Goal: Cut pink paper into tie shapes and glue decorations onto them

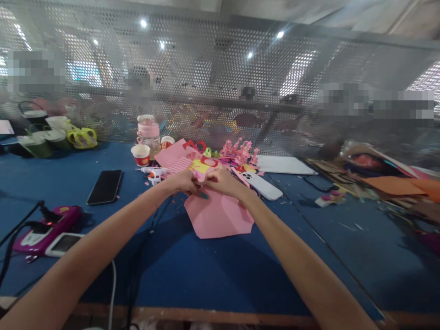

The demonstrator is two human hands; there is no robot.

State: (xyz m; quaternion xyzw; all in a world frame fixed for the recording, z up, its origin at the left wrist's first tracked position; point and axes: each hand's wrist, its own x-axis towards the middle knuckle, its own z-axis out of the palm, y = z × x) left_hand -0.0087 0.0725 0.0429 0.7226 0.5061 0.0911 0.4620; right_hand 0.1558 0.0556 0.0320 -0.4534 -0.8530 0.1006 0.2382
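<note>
My left hand [187,182] and my right hand [220,180] meet fingertip to fingertip over the top part of a pink paper sheet [222,217]. Both are closed in a pinch, and whatever lies between the fingers is too small and covered to name. A small teal piece [203,195] pokes out just below my left fingers. Right behind the hands is a heap of craft bits, with a yellow piece [199,166], a red piece [209,160] and pink curly shapes [240,151]. A white glue gun [155,174] lies left of my left hand.
Paper cups [140,155] and a pink-lidded bottle [148,130] stand behind on the blue table [192,279]. A black phone [105,187] and purple power strip [51,229] lie left, a white phone [263,184] right. A perforated metal screen [213,91] bounds the back.
</note>
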